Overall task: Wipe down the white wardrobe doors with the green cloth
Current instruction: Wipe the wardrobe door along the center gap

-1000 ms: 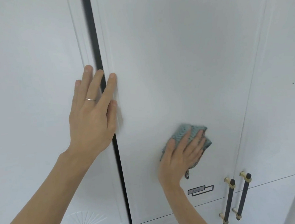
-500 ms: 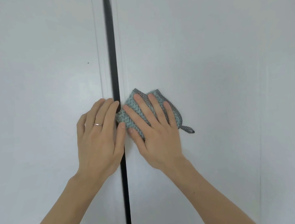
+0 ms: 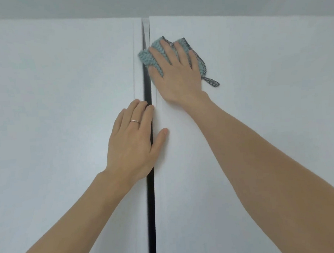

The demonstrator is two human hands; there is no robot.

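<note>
The left wardrobe door (image 3: pixel 61 114) stands bare and white, and near its inner edge the left hand (image 3: pixel 132 143) lies flat with straight fingers, holding nothing; a ring (image 3: pixel 134 121) shows on one finger. Its fingertips reach the dark gap (image 3: pixel 151 207) between the doors and the thumb crosses onto the far side. That is the first risk: if either door swings or is pushed while the hand bridges the gap, the fingers could be nipped. To the right, the right hand (image 3: pixel 175 73) presses the green cloth (image 3: pixel 148 57) flat against the right wardrobe door (image 3: pixel 261 119), high up near the top edge, fingers spread and straight. The cloth's left corner overhangs the gap, so a stroke leftward could snag it there or drag it from under the palm. Its checked hanging loop (image 3: pixel 213 82) dangles free below the hand. With the arm stretched high, pressure likely weakens, and the cloth may slip and fall.
</note>
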